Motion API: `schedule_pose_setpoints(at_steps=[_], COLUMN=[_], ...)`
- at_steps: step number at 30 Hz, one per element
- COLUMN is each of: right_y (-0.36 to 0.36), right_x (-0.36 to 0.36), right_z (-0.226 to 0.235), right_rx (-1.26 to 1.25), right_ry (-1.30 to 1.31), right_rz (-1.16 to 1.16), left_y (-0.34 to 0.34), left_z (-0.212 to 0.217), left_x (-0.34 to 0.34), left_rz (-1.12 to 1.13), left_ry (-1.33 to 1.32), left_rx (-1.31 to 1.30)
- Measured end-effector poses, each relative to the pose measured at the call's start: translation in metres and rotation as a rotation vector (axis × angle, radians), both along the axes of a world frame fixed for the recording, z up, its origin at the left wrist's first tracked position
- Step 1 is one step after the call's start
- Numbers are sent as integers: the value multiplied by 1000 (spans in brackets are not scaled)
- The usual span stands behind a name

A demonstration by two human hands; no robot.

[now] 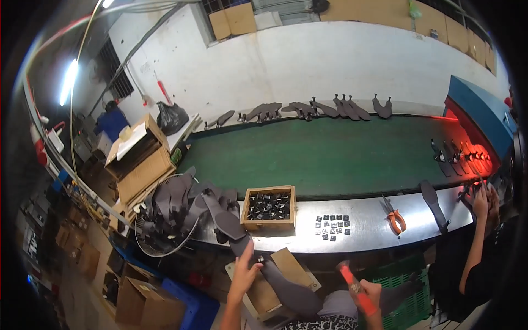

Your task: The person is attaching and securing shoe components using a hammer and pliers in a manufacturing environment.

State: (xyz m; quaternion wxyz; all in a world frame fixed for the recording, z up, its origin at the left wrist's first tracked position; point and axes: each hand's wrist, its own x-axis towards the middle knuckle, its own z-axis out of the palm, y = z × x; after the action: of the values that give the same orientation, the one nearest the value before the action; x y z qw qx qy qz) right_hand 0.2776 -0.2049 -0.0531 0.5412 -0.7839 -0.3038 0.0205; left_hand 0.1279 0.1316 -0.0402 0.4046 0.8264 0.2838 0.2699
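My left hand (245, 272) grips a dark shoe sole (286, 289) that lies across a cardboard piece (286, 264) on my lap, below the metal bench edge. My right hand (369, 292) is closed round the red handle of a hammer-like tool (352, 286), held just right of the sole. Above my left hand a heap of dark soles (192, 206) rests on the bench beside a wire fan guard (159, 242). A small wooden box of black buckles (269, 207) and several loose buckles (332, 226) sit on the steel ledge.
A green conveyor belt (330, 154) runs across, with soles (324, 107) lined along its far edge and a red-lit blue oven (478, 132) at right. Orange pliers (395, 217) and one sole (434, 204) lie on the ledge. Another person's hands (484, 201) work at right. Cardboard boxes (140, 165) stand left.
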Motion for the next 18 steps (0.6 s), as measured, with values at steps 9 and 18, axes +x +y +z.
schedule_pose_setpoints(at_steps=[9, 18], right_y=[68, 75], right_x=[-15, 3], right_z=[31, 53], right_rx=[198, 419], right_ry=[126, 462], right_rz=[67, 181], left_y=[93, 12], left_z=[19, 92], left_x=[145, 105], left_rz=[-60, -343], left_ry=[107, -339], left_rx=[523, 931])
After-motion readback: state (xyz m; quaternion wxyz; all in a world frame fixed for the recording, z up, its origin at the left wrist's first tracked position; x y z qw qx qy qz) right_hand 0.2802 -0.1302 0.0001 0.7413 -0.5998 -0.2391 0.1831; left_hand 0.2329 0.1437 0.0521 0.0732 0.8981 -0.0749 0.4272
